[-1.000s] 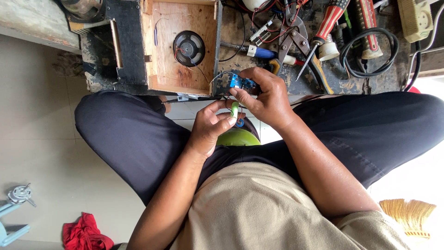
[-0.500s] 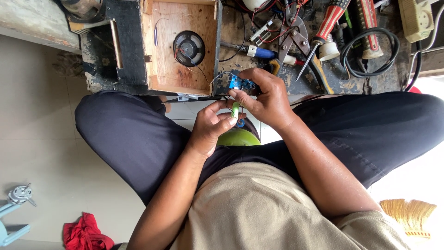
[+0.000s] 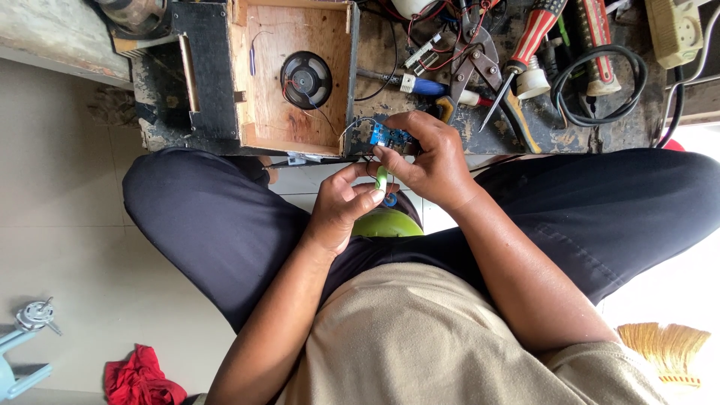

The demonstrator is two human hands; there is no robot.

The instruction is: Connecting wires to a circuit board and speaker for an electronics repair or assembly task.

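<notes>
Head view, blue circuit board in right hand

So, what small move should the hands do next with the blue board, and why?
Probably bring the green-handled tool in the left hand up to the small blue circuit board. The right hand holds the board at the edge of the wooden speaker box, with thin wires leading into it, and the tool's tip sits just below the board.
</notes>
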